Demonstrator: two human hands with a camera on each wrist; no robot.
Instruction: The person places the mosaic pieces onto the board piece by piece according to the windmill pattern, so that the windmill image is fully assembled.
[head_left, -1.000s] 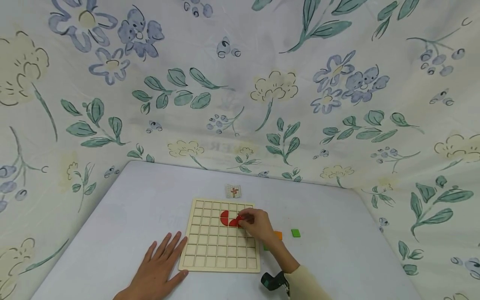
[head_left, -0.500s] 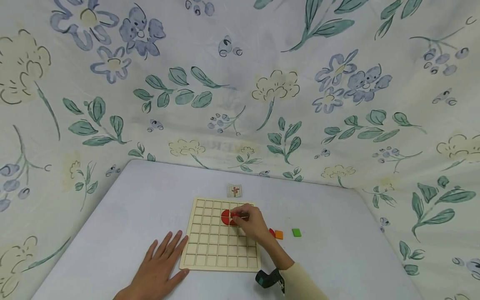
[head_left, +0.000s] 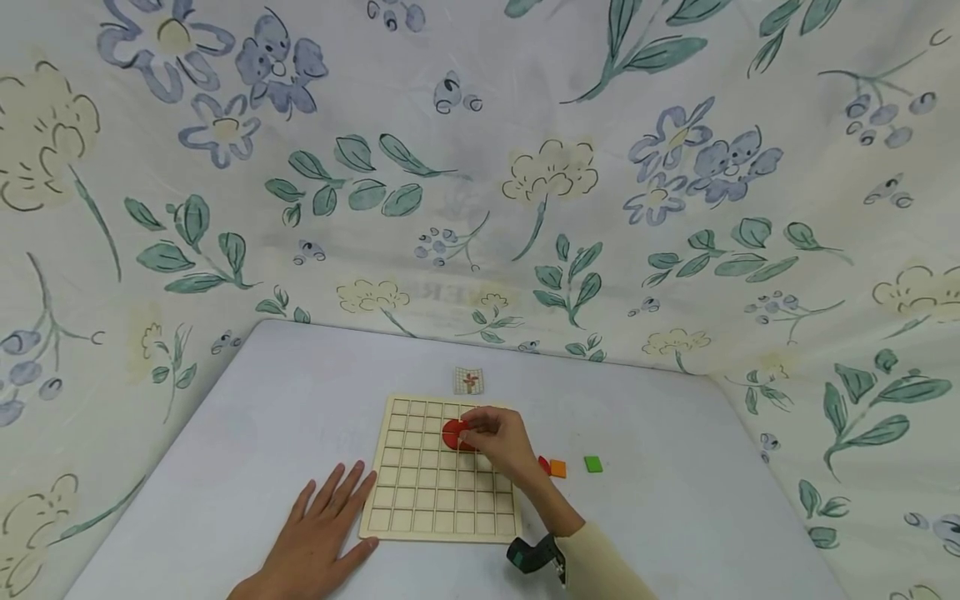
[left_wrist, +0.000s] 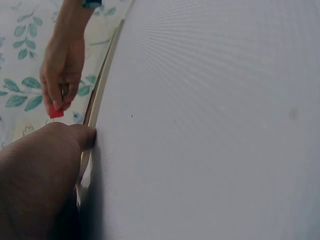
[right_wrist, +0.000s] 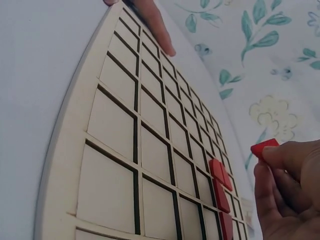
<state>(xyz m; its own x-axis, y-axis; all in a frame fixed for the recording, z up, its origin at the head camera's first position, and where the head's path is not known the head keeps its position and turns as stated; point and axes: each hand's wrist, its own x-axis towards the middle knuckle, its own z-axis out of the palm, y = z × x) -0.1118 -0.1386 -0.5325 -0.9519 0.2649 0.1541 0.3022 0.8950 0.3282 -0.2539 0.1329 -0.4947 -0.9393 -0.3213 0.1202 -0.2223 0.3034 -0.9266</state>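
My right hand pinches a red piece between thumb and fingertip, above the far part of a wooden grid board. Red pieces with curved edges sit in neighbouring cells there, partly covered by that hand in the head view. Flat on the white table, my left hand spreads its fingers, with fingertips and thumb at the board's left edge. In the left wrist view, the red piece shows below the right hand's fingertips.
A small pattern card with a red pinwheel lies behind the board. To its right are an orange square, a green tile and a red piece partly behind the forearm. Flowered cloth hangs behind the table.
My right hand has moved slightly left over the placed red pieces. A red piece and the orange square beside the forearm now show more. My left hand stays put.
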